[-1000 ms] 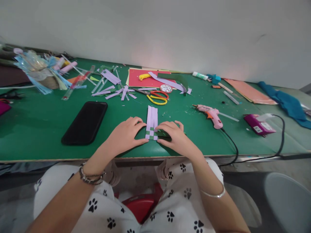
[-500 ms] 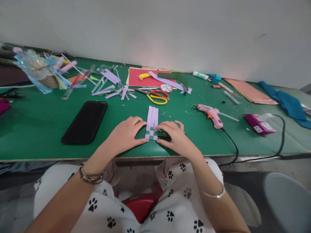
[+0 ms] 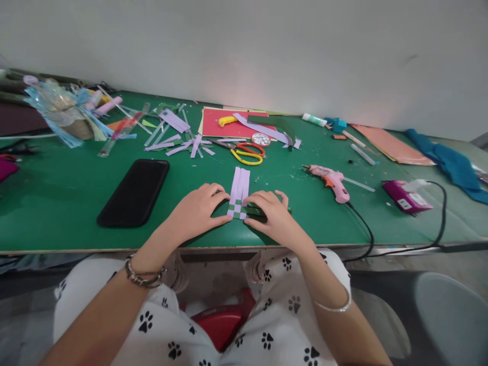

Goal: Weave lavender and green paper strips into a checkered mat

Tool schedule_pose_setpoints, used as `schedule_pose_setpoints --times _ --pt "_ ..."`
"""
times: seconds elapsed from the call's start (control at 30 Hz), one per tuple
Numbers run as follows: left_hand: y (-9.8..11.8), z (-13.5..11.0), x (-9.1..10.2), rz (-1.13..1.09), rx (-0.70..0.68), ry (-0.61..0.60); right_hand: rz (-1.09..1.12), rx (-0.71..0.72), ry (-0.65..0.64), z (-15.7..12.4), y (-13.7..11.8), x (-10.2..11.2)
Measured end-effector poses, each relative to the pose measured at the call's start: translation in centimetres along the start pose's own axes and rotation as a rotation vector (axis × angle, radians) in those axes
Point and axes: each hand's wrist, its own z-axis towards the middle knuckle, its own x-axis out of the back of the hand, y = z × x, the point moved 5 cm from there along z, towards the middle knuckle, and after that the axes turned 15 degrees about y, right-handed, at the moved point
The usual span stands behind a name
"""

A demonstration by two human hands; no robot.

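Woven paper (image 3: 238, 192) lies flat on the green table (image 3: 208, 173) between both hands, flanked, I judge, to keep the weave steady. I have the left hand (image 3: 199, 208) half-open, thumb and forefinger apart at its left edge; the right hand (image 3: 275, 214) arches likewise opposite, over a green strip (image 3: 254, 210).

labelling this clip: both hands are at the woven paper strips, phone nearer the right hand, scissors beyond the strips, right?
Not quite: the head view shows the phone nearer the left hand, not the right hand. The rest holds: both are at the woven paper strips, with the scissors beyond.
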Motion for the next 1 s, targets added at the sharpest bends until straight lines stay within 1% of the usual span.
schedule_pose_setpoints --times 0.1,0.17,0.23,0.3,0.37,0.4,0.47,0.5,0.57,0.7,0.8,0.87,0.9,1.0 --pt "-0.3 -0.1 0.3 -0.024 0.034 -0.007 -0.037 0.028 0.037 -0.1 0.0 0.2" --pt "-1.1 -0.2 1.3 -0.040 0.086 0.008 -0.055 0.030 0.086 -0.1 0.1 0.5" --pt "-2.7 -0.5 2.8 0.030 0.196 0.060 -0.055 0.008 0.155 -0.1 0.4 0.9" --pt "-4.8 -1.0 4.6 0.211 0.336 0.103 -0.049 -0.023 0.233 -0.1 0.6 1.5" --pt "-6.8 -1.9 5.9 0.388 0.493 0.055 -0.042 -0.047 0.293 -0.1 0.8 1.9" --pt "-7.7 -2.4 6.2 0.434 0.586 0.003 -0.041 -0.055 0.315 0.0 0.9 2.0" --pt "-9.0 -3.4 6.5 0.417 0.803 -0.097 -0.042 -0.061 0.341 0.0 1.0 2.0" --pt "-9.2 -3.7 6.5 0.386 0.883 -0.136 -0.041 -0.060 0.349 0.0 1.0 2.0" --pt "-9.3 -3.9 6.4 0.340 0.973 -0.187 -0.036 -0.057 0.355 0.0 1.0 1.9" --pt "-8.9 -3.6 6.1 0.368 0.995 -0.235 -0.028 -0.063 0.345 -0.1 1.0 1.9" --pt "-9.0 -3.5 5.8 0.393 0.987 -0.245 -0.025 -0.078 0.320 0.0 1.0 1.9" --pt "-8.9 -3.4 5.8 0.392 0.968 -0.218 -0.024 -0.088 0.292 0.0 0.9 1.9" --pt "-8.8 -3.2 5.7 0.370 0.938 -0.194 -0.022 -0.092 0.279 0.0 0.8 1.9" --pt "-8.6 -3.3 5.9 0.331 0.925 -0.130 -0.012 -0.099 0.263 0.0 0.7 1.9"
